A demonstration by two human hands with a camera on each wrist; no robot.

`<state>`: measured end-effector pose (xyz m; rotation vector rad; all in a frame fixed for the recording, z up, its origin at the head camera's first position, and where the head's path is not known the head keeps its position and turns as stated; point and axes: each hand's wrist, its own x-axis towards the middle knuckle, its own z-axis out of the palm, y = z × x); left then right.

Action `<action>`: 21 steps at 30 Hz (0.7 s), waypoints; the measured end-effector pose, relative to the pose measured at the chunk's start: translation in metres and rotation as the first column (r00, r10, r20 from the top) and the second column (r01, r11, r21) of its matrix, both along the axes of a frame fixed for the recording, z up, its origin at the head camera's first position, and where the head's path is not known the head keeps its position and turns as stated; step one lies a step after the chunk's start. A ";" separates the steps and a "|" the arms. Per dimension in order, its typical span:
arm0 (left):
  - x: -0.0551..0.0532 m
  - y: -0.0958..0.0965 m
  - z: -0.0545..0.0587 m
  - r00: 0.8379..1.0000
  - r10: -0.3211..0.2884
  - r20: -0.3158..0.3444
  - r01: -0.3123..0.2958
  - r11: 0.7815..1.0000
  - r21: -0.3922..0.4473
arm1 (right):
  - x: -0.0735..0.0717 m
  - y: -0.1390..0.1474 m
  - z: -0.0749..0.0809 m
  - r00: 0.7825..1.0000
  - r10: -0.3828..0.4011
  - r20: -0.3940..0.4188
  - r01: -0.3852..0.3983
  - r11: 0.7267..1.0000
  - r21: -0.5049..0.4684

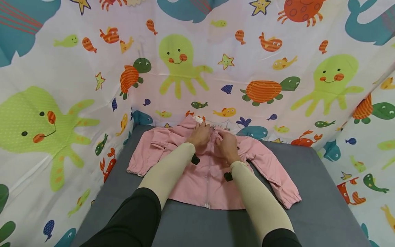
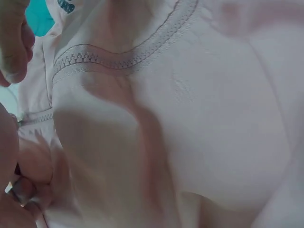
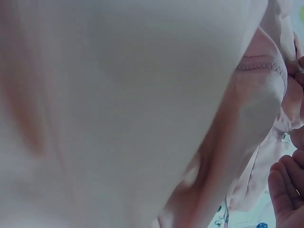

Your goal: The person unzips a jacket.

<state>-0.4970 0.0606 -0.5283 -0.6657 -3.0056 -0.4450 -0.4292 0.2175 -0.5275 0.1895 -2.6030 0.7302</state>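
Note:
A pink zip-up jacket (image 1: 197, 185) lies front up with its sleeves spread to both sides. My left hand (image 1: 200, 135) grips it at the collar, just left of the zipper (image 1: 208, 178). Close by, my right hand (image 1: 227, 145) has curled fingers and pinches the fabric right of the zip's top end. The zipper teeth (image 2: 85, 58) curve across raised cloth in the left wrist view. In the right wrist view, curled fingers (image 3: 285, 185) show at the right edge, beside a small shiny piece at the zip. The hands partly hide the collar.
The jacket rests on a grey surface (image 1: 191, 226). Behind and on both sides hangs a white curtain (image 1: 206, 51) printed with sea animals, close behind the collar. The jacket's right-side sleeve (image 1: 274, 168) reaches forward with a gathered cuff.

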 end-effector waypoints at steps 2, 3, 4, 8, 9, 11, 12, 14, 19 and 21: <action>0.000 -0.002 -0.001 1.000 -0.007 -0.019 0.007 1.000 0.015 | -0.002 -0.003 0.001 0.999 0.007 -0.035 -0.007 1.000 0.003; 0.000 -0.003 0.000 1.000 -0.010 -0.028 0.011 0.999 0.030 | -0.003 -0.004 0.001 0.999 0.010 -0.052 -0.010 1.000 0.007; 0.001 -0.004 0.000 0.999 -0.015 -0.038 0.017 0.999 0.041 | -0.004 -0.006 0.001 0.998 0.012 -0.067 -0.011 1.000 0.013; 0.003 -0.008 -0.001 0.993 -0.059 -0.100 0.068 0.993 0.099 | -0.004 -0.011 0.003 0.995 0.017 -0.097 -0.015 1.000 0.016; 0.004 -0.009 -0.001 0.990 -0.077 -0.116 0.091 0.988 0.122 | -0.003 -0.012 0.003 0.995 0.021 -0.098 -0.020 1.000 0.009; 0.005 -0.011 -0.001 0.983 -0.111 -0.145 0.135 0.976 0.171 | -0.002 -0.014 0.005 0.995 0.029 -0.091 -0.029 1.000 -0.009; 0.006 -0.012 -0.001 0.980 -0.125 -0.152 0.155 0.967 0.200 | -0.001 -0.014 0.005 0.996 0.034 -0.087 -0.036 0.999 -0.015; 0.007 -0.014 -0.002 0.978 -0.143 -0.154 0.178 0.951 0.254 | 0.001 -0.016 0.005 0.996 0.043 -0.084 -0.044 0.999 -0.021; 0.009 -0.019 0.002 0.979 -0.151 -0.139 0.191 0.921 0.339 | 0.002 -0.021 0.006 0.990 0.027 -0.136 -0.028 1.000 -0.006; 0.011 -0.020 0.005 0.978 -0.157 -0.136 0.197 0.912 0.359 | 0.002 -0.024 0.009 0.985 0.014 -0.173 -0.016 1.000 -0.013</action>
